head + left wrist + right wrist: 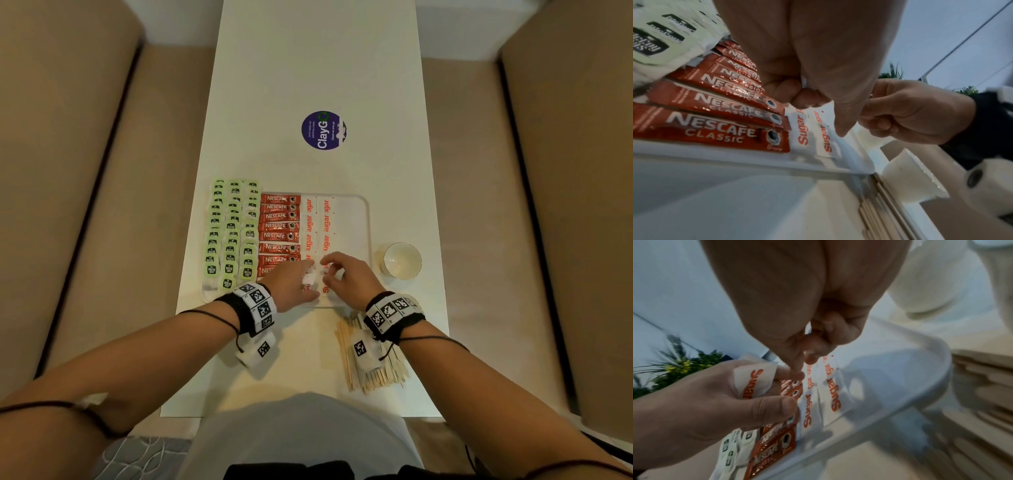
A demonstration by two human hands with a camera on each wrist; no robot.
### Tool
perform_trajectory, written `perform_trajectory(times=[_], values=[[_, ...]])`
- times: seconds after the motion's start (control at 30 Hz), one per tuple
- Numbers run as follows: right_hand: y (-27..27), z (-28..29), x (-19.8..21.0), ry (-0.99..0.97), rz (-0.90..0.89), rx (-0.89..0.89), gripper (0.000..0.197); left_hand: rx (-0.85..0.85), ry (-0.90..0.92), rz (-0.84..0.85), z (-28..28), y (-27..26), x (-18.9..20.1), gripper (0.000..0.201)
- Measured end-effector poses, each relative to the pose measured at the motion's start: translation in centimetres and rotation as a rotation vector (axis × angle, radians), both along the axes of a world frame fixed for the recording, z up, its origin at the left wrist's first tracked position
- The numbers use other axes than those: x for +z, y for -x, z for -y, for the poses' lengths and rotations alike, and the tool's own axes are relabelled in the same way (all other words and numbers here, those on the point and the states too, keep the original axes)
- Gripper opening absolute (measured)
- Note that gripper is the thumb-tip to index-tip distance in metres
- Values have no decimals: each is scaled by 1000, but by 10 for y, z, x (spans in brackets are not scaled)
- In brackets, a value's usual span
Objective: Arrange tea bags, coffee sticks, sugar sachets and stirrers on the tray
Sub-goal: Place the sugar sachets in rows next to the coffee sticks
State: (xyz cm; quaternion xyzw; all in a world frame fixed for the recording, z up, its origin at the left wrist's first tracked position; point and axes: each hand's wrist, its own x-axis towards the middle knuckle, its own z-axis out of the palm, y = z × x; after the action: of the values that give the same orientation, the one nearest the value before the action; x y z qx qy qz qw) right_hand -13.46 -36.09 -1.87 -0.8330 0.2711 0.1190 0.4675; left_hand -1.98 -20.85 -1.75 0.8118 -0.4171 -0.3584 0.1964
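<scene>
A white tray (363, 219) holds a column of red coffee sticks (279, 226) and two columns of white sugar sachets (317, 219). Green tea bags (233, 233) lie in rows at its left side. My left hand (294, 281) hovers over the tray's near end and grips a sugar sachet (754, 382) between thumb and fingers. My right hand (344, 274) meets it fingertip to fingertip, its fingers curled and apparently pinching a sachet edge (324, 270). Wooden stirrers (373, 363) lie in a pile on the table under my right wrist.
A small white cup (402, 260) stands just right of the tray. A round purple sticker (323, 130) marks the table farther out. Beige sofa cushions (68, 171) flank the narrow white table (308, 68) on both sides.
</scene>
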Motion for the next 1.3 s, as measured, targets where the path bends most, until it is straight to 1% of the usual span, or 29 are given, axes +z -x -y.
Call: perform_trajectory(times=[0.07,0.17,0.23,0.33,0.4,0.47,0.53,0.6,0.67,0.73,0.8,0.9,0.97,1.0,1.03,1.1,1.13,1.17,1.23,1.27,1.3], values=[[-2,-2,6,-6,37,89,28,-23,8,-69,1,-1,3,50],[-6,-4,9,-40,61,53,11,-20,9,-122,1,-1,4,34],[-7,-4,11,-51,62,33,5,1,38,-139,1,-1,7,25],[-8,-3,15,-47,37,31,10,45,86,-133,1,-2,11,18],[-7,-3,16,-29,21,39,14,96,81,-121,-1,-4,11,15],[-5,-1,17,-35,11,19,18,102,76,-88,-2,-6,9,13],[-4,0,18,-61,-2,-6,25,75,59,-72,-3,-7,10,14],[-2,-1,19,-74,-13,-10,30,54,36,-60,-4,-7,11,24],[-1,-4,20,-70,-17,-11,31,59,5,-75,-4,-6,11,27],[-1,-5,19,-71,-18,-26,28,69,-17,-83,-3,-5,12,30],[-1,-6,16,-81,8,-47,22,66,-37,-97,-3,-4,13,28],[-1,-7,13,-114,37,-58,14,21,-47,-71,-3,-4,14,33],[-1,-8,11,-97,33,-31,11,25,-44,-75,-3,-4,13,30],[-1,-7,10,-77,32,-21,11,46,-36,-95,-3,-5,12,25],[-1,-6,8,-57,28,-18,14,77,-26,-122,-3,-6,10,21],[1,-4,6,-10,3,9,22,152,6,-163,-2,-8,10,22],[2,-4,6,24,-15,54,24,193,31,-180,-1,-9,9,22],[4,-6,4,57,-27,109,21,231,59,-194,0,-11,9,21],[6,-8,4,92,-35,194,8,258,88,-203,2,-12,9,20],[6,-9,5,100,-38,215,6,249,93,-201,3,-12,9,19],[6,-9,5,111,-38,220,13,234,88,-192,4,-12,8,19]])
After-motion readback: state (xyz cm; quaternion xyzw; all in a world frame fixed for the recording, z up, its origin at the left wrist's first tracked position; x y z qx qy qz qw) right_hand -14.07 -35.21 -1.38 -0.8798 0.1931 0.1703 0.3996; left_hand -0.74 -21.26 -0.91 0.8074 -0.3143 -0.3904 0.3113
